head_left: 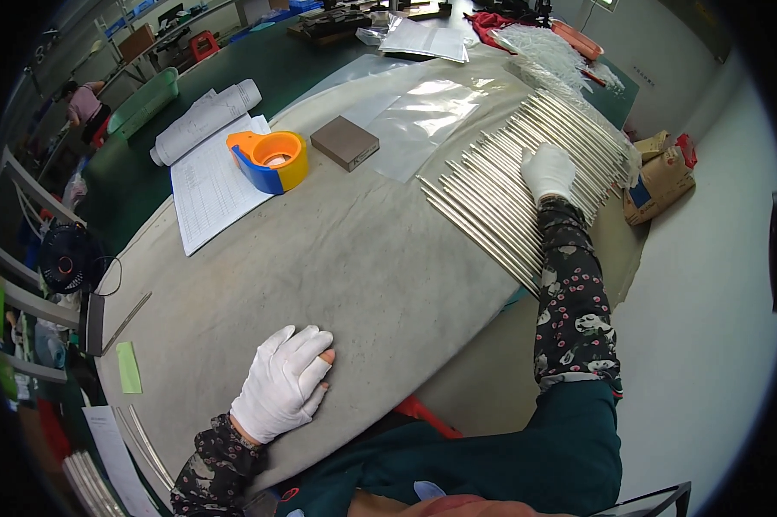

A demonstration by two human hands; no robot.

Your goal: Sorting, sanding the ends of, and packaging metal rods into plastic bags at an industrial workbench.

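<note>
Thin silvery metal rods [492, 185] lie side by side in a wide layer at the right of the grey-covered table [345, 258]. My right hand [548, 172], in a white glove, reaches out over them. Its fingers are curled down onto the rods, and the fingertips are hidden from view. My left hand [285, 383], gloved in white with bare tips at the thumb and one finger, rests on the near part of the tabletop. Nothing shows in it, and its fingers lie loosely stretched out.
Beyond the hands are a brown block [344, 143], an orange and blue tape dispenser [270, 161], paper sheets [212, 189] and clear plastic bags [427, 116]. At left sit a black fan [66, 258], a green slip [128, 368] and a thin rod [127, 321]. A person [85, 105] bends far left.
</note>
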